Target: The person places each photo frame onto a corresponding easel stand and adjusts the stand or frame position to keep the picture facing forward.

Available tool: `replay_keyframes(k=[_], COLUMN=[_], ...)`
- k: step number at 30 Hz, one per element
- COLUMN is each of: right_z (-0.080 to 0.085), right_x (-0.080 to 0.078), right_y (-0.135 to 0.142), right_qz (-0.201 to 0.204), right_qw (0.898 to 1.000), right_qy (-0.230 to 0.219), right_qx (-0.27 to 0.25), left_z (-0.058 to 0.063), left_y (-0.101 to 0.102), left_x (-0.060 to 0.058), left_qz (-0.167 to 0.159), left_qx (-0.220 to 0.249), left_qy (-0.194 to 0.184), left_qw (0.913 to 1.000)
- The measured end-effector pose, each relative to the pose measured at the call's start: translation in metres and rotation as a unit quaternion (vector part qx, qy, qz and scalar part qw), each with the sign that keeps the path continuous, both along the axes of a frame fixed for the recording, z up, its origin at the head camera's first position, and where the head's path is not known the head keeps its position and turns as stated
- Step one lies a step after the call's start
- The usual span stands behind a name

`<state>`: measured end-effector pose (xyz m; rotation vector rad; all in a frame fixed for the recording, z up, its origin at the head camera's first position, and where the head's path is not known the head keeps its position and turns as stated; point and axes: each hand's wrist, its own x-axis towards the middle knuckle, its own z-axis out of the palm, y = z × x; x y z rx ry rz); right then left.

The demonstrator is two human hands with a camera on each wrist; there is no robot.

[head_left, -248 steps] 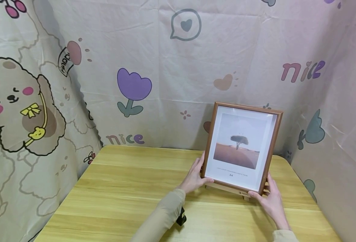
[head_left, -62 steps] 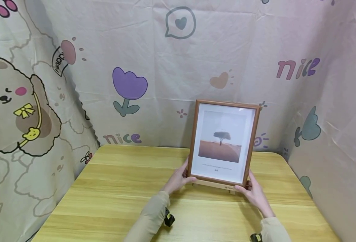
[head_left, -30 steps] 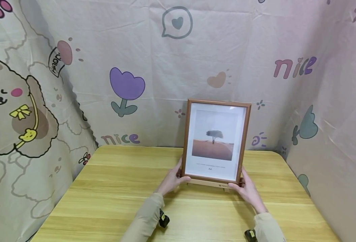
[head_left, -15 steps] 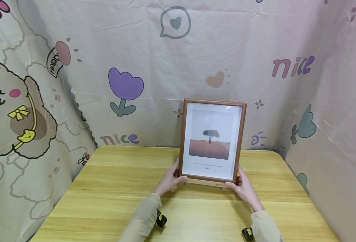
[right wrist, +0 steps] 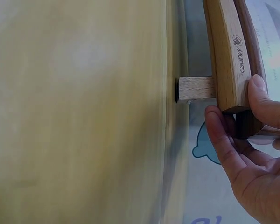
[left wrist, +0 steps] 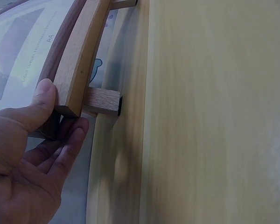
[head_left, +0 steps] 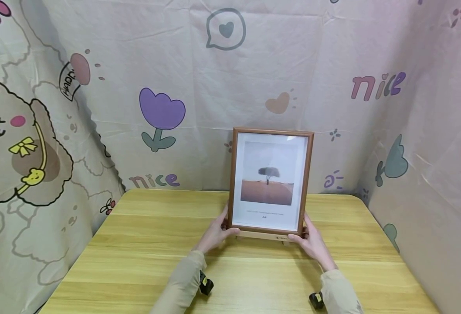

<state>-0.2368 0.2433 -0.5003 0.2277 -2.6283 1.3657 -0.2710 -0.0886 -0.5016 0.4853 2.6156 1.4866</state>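
A brown wooden picture frame [head_left: 270, 179] with a tree print marked A4 stands upright, leaning slightly back. Under its bottom edge runs the pale wooden ledge of a small easel [head_left: 255, 235]. My left hand [head_left: 216, 234] grips the lower left corner, thumb on the front and fingers behind. At the lower right corner my right hand [head_left: 313, 244] holds it the same way. In the left wrist view a short easel leg [left wrist: 102, 100] juts out below the ledge. The right wrist view shows another leg [right wrist: 196, 88] and dark lettering on the ledge. The easel's back is hidden.
The light wood-grain table [head_left: 156, 244] reaches back to a hanging printed cloth [head_left: 230, 78], which also covers both sides. Black wrist cameras, the left one [head_left: 205, 284] and the right one [head_left: 316, 300], sit by the sleeve cuffs.
Both hands have shifted the picture frame and easel leftward across the table, still slightly within the last half second. Its earlier tilt has straightened, and the whole view has drifted a little.
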Motion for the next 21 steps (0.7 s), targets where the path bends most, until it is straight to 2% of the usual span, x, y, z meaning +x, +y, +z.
replay_keyframes(k=[16, 21], right_z=[0.001, 0.001], right_x=[-0.006, -0.009], right_y=[-0.009, -0.012], right_qz=[-0.003, -0.003], right_qw=[1.000, 1.000], right_qy=[-0.018, -0.024], right_qx=[0.010, 0.010], left_z=[0.000, 0.001], left_y=[-0.009, -0.012], left_x=[0.002, 0.003], left_qz=[0.016, 0.020], left_qx=[0.001, 0.000], left_qy=[-0.015, -0.008], left_qw=[0.9998, 0.9998])
